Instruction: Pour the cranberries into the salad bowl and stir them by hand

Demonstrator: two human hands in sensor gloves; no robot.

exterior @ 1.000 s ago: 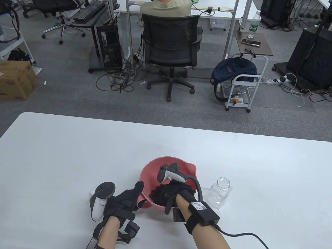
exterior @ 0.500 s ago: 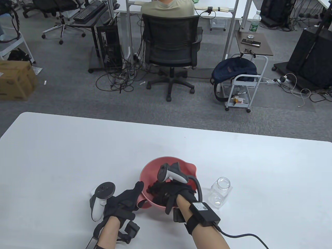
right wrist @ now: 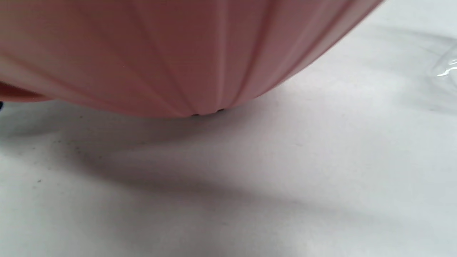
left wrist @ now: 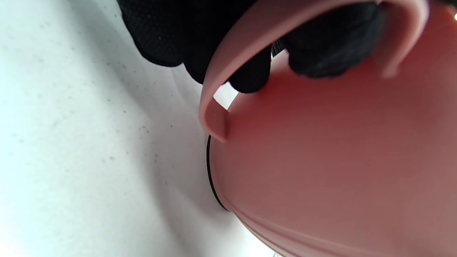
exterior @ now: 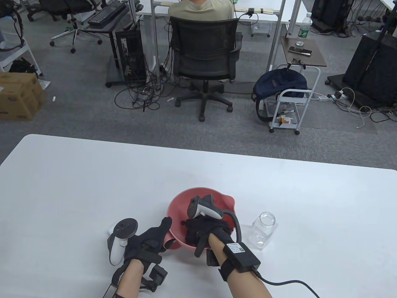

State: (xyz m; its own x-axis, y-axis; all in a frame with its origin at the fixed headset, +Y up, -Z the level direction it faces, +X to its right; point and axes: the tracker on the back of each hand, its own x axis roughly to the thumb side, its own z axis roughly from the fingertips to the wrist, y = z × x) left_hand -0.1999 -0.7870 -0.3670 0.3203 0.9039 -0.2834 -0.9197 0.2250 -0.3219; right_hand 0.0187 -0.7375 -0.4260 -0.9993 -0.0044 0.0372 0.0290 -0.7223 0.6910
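The pink salad bowl (exterior: 181,198) stands near the table's front edge. My left hand (exterior: 161,236) grips the bowl's near-left handle (left wrist: 246,43), with the thumb over the rim and the fingers (left wrist: 250,76) curled under it. My right hand (exterior: 198,231) reaches down into the bowl, its fingertips hidden under the back of the hand and its tracker. A dark cranberry (exterior: 183,222) shows just left of that hand. The right wrist view shows only the bowl's ribbed outer wall (right wrist: 160,53). The clear jar (exterior: 263,230) stands upright, lidless and empty, right of the bowl.
The white table (exterior: 93,186) stretches left, right and beyond the bowl. A black cable (exterior: 288,282) trails from my right wrist to the front edge. Behind the table are an office chair (exterior: 203,52) with a seated person, and a small trolley (exterior: 288,102).
My right hand has drawn back from the bowl's left side toward its middle and bunched up. The left hand, bowl and jar have not moved.
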